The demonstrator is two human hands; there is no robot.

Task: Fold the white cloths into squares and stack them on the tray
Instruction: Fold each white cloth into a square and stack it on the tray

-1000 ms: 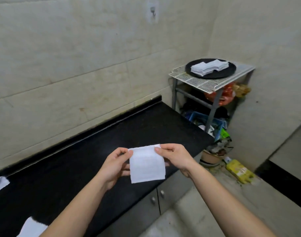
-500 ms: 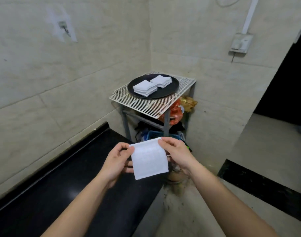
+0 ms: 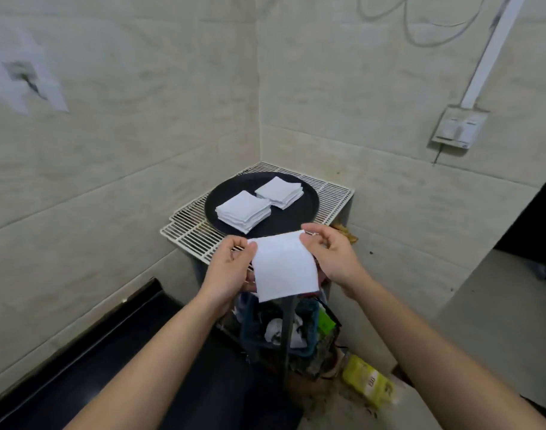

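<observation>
While I am turning from the counter, the tray [image 3: 309, 212] is coming close at 12 o'clock, so stacking is next | cloth [image 3: 282, 268] hanging folded, left hand [image 3: 231, 271] and right hand [image 3: 330, 256] pinching its top corners | counting: one cloth held, two stacks [image 3: 243, 211] on one tray, one wire rack [image 3: 191, 234].

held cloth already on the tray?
No, both the left hand and right hand hold the cloth in the air, short of the tray.

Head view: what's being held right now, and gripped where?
A folded white cloth, pinched at its two top corners: left hand on the left corner, right hand on the right. It hangs free below.
</observation>
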